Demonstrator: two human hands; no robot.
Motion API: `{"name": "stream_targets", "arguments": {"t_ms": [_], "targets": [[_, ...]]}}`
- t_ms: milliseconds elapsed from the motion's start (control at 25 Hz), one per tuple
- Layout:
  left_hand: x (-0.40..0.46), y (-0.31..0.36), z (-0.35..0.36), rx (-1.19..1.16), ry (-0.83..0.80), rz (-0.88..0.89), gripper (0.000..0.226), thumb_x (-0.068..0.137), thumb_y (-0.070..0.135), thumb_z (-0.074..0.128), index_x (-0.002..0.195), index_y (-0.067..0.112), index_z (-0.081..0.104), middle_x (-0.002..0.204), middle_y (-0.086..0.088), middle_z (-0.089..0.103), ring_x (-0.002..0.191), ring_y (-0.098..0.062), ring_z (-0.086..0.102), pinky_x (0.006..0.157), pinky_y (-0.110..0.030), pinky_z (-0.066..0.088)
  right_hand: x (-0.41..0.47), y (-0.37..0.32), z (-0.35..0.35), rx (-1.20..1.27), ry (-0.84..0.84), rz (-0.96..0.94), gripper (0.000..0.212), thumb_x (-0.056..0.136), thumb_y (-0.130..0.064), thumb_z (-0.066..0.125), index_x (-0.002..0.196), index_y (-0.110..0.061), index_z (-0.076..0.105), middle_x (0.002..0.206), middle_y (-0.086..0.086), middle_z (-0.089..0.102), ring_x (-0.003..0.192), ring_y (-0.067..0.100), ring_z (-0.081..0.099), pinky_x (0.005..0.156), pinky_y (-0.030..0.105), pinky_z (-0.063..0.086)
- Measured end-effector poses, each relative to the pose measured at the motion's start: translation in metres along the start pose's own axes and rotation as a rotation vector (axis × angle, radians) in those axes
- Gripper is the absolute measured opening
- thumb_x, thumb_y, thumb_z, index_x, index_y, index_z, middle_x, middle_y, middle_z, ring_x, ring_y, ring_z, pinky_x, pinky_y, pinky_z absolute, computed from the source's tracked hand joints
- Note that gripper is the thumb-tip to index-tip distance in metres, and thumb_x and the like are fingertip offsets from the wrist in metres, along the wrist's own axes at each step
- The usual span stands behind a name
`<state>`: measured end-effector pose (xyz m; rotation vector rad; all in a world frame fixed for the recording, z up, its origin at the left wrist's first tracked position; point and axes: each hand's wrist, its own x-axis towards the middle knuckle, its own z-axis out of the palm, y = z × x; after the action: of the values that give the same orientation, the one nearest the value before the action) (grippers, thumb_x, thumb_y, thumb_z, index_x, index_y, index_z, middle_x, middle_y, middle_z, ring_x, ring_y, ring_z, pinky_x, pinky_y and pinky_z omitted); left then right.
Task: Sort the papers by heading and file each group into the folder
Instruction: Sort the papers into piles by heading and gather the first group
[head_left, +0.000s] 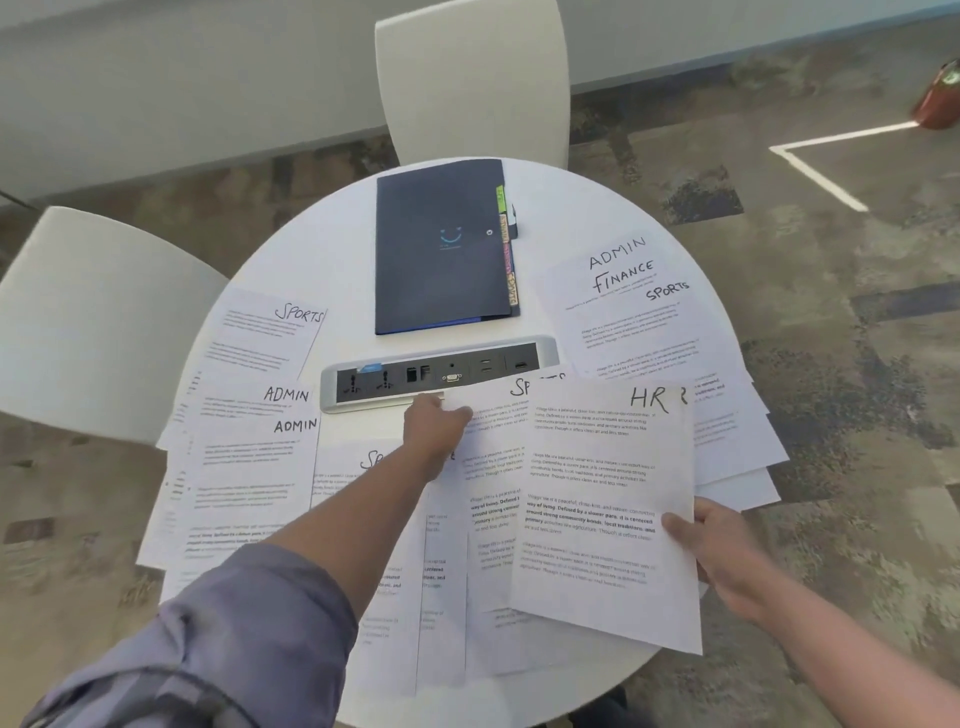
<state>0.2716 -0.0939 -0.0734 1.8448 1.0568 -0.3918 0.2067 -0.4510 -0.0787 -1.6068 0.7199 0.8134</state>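
Papers headed Sports and Admin lie fanned at the left of the round bench, still unsorted. Mid-bench, the left hand pinches a Sports sheet by its top edge; at right, the right hand grips an HR sheet. The folder lies closed at the far side; grouping like headings looks the likely next move.
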Motion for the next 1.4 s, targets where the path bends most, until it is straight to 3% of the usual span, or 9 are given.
{"name": "stream_targets", "arguments": {"t_ms": [120, 200, 280, 320, 480, 680, 960, 1160, 1400], "targets": [[0.006, -0.001, -0.001, -0.026, -0.002, 0.015, 0.066, 0.088, 0.031, 0.075, 0.132, -0.012, 0.052, 0.14, -0.036, 0.048, 0.061, -0.015, 0.039, 0.052, -0.024, 0.031, 0.005, 0.002, 0.007, -0.011, 0.003, 0.013, 0.014, 0.102, -0.011, 0.06, 0.111, -0.012, 0.072, 0.104, 0.004, 0.08, 0.1, 0.03, 0.073, 0.09, 0.049, 0.058], [0.008, 0.001, -0.004, -0.073, -0.054, -0.013, 0.047, 0.089, 0.029, 0.077, 0.109, -0.011, 0.06, 0.118, -0.036, 0.058, 0.06, -0.014, 0.034, 0.053, -0.024, 0.03, 0.008, 0.004, 0.009, -0.029, 0.003, 0.014, 0.014, 0.102, -0.011, 0.061, 0.111, -0.012, 0.072, 0.105, 0.006, 0.079, 0.1, 0.029, 0.073, 0.086, 0.044, 0.058], [0.007, 0.001, -0.007, -0.103, -0.1, -0.015, 0.032, 0.09, 0.024, 0.077, 0.077, 0.009, 0.052, 0.078, -0.011, 0.055, 0.06, -0.016, 0.04, 0.055, -0.026, 0.033, 0.013, 0.007, 0.012, -0.046, 0.011, 0.008, 0.014, 0.102, -0.011, 0.062, 0.111, -0.012, 0.072, 0.105, 0.006, 0.079, 0.099, 0.029, 0.074, 0.085, 0.044, 0.059], [0.003, 0.002, -0.008, -0.112, -0.142, 0.011, 0.032, 0.091, 0.022, 0.077, 0.075, 0.012, 0.05, 0.075, -0.004, 0.056, 0.062, -0.017, 0.048, 0.057, -0.026, 0.038, 0.015, 0.008, 0.013, -0.05, 0.018, 0.002, 0.014, 0.101, -0.011, 0.062, 0.111, -0.011, 0.073, 0.105, 0.006, 0.079, 0.099, 0.029, 0.074, 0.087, 0.046, 0.059], [-0.023, -0.015, -0.003, -0.135, -0.271, 0.053, 0.019, 0.093, 0.012, 0.075, 0.11, 0.008, 0.068, 0.107, -0.004, 0.077, 0.091, -0.02, 0.075, 0.069, -0.028, 0.058, 0.018, 0.013, 0.015, -0.052, 0.03, -0.009, 0.013, 0.101, -0.012, 0.063, 0.109, -0.013, 0.073, 0.105, 0.005, 0.079, 0.1, 0.029, 0.074, 0.094, 0.051, 0.058], [-0.057, -0.036, -0.005, -0.196, -0.149, 0.081, 0.009, 0.1, 0.013, 0.064, 0.105, 0.007, 0.068, 0.1, -0.002, 0.078, 0.082, -0.015, 0.074, 0.058, -0.019, 0.053, 0.01, 0.004, 0.013, -0.025, -0.006, -0.036, 0.014, 0.102, -0.01, 0.061, 0.111, -0.012, 0.072, 0.105, 0.005, 0.08, 0.099, 0.029, 0.075, 0.091, 0.049, 0.059], [-0.093, -0.065, -0.064, -0.173, 0.078, 0.101, 0.008, 0.102, 0.011, 0.057, 0.098, 0.012, 0.064, 0.09, 0.0, 0.071, 0.078, -0.014, 0.066, 0.063, -0.024, 0.051, -0.012, -0.013, -0.009, -0.002, -0.008, -0.114, 0.015, 0.102, -0.008, 0.06, 0.111, -0.012, 0.072, 0.106, 0.006, 0.079, 0.099, 0.03, 0.074, 0.079, 0.041, 0.057], [-0.112, -0.121, -0.108, -0.026, 0.166, 0.037, 0.018, 0.098, 0.009, 0.057, 0.114, 0.015, 0.061, 0.112, -0.004, 0.07, 0.101, -0.027, 0.068, 0.091, -0.047, 0.058, -0.024, -0.011, -0.016, 0.014, 0.006, -0.13, 0.016, 0.102, -0.005, 0.059, 0.113, -0.009, 0.07, 0.108, 0.009, 0.077, 0.099, 0.032, 0.073, 0.088, 0.047, 0.058], [-0.118, -0.152, -0.137, 0.011, 0.177, -0.031, 0.03, 0.097, 0.004, 0.049, 0.125, 0.015, 0.056, 0.112, -0.004, 0.067, 0.096, -0.025, 0.066, 0.075, -0.038, 0.055, -0.046, -0.008, -0.015, 0.022, 0.05, -0.146, 0.015, 0.102, -0.005, 0.059, 0.112, -0.008, 0.069, 0.107, 0.01, 0.077, 0.098, 0.033, 0.073, 0.087, 0.047, 0.058]]}}
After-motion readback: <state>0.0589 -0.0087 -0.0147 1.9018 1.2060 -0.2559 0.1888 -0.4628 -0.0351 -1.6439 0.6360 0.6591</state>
